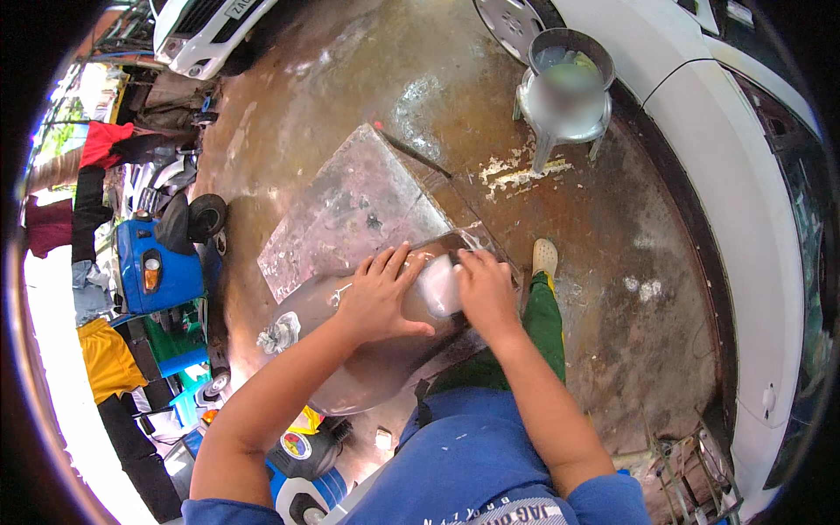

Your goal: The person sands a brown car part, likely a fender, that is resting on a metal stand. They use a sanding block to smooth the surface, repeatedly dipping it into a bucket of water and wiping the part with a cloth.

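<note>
Left hand [381, 302] lying spread on a glossy gray curved panel [376, 372], right hand [490, 293] resting half-curled beside a whitish patch [439, 287] on it — whether pinching anything, I cannot tell — panel lying partly over a paint-stained slab [337, 206].

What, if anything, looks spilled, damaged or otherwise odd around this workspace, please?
On the brown floor, a pale, flaky patch by the stool and a white smear farther left stand out in colour; they may be spills or worn coating. The tabletop beneath the grey panel also looks scuffed and stained.
</note>
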Action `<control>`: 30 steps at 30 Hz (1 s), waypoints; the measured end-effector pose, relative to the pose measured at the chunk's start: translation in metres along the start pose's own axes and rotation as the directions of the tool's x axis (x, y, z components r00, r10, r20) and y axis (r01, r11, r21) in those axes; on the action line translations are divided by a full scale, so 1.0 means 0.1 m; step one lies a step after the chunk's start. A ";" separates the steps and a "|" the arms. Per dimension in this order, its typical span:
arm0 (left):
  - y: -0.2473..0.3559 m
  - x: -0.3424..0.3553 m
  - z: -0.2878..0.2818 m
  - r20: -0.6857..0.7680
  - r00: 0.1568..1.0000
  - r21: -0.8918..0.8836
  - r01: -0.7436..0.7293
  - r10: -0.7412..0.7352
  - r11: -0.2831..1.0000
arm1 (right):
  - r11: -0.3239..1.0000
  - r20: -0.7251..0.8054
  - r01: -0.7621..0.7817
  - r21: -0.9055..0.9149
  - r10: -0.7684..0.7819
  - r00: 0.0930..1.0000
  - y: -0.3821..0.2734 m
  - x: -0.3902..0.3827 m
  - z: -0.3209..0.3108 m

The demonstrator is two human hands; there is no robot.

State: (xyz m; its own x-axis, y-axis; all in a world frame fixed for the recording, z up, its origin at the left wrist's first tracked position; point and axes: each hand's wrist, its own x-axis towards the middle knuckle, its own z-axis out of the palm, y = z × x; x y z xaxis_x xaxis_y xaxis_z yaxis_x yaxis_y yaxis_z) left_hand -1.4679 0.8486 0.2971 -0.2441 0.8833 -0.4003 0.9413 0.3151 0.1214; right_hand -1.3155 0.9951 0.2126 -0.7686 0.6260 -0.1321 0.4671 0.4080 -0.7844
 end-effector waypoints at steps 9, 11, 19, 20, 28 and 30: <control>0.00 0.00 -0.01 0.024 1.000 0.007 0.015 -0.016 1.000 | 0.999 0.085 0.031 0.008 -0.032 0.996 -0.22 -0.13 -0.08; 0.02 0.03 -0.07 0.024 1.000 0.004 0.007 -0.007 1.000 | 0.999 -0.013 0.006 0.050 -0.005 1.000 0.27 0.06 0.04; 0.00 0.02 -0.01 0.018 1.000 0.021 0.014 -0.015 1.000 | 0.989 0.064 0.023 0.148 -0.032 0.997 -0.03 -0.08 -0.11; 0.03 0.02 -0.03 0.037 0.999 0.015 0.014 -0.015 1.000 | 0.983 0.069 -0.045 0.177 0.033 0.997 0.16 0.04 -0.06; -0.01 0.02 -0.03 0.035 0.999 -0.004 0.003 -0.002 1.000 | 0.980 0.085 0.038 0.196 -0.055 0.995 0.09 -0.27 -0.20; 0.02 0.05 -0.05 0.049 0.999 0.010 -0.001 0.001 1.000 | 0.980 0.044 -0.047 0.195 0.039 0.998 0.32 0.04 -0.06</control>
State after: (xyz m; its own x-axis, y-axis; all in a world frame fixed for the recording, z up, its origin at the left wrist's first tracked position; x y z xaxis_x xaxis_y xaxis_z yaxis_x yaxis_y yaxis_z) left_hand -1.4686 0.8550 0.3003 -0.2318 0.8653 -0.4443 0.9439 0.3106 0.1124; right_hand -1.3013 1.0149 0.1906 -0.7680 0.6118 -0.1894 0.4089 0.2407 -0.8803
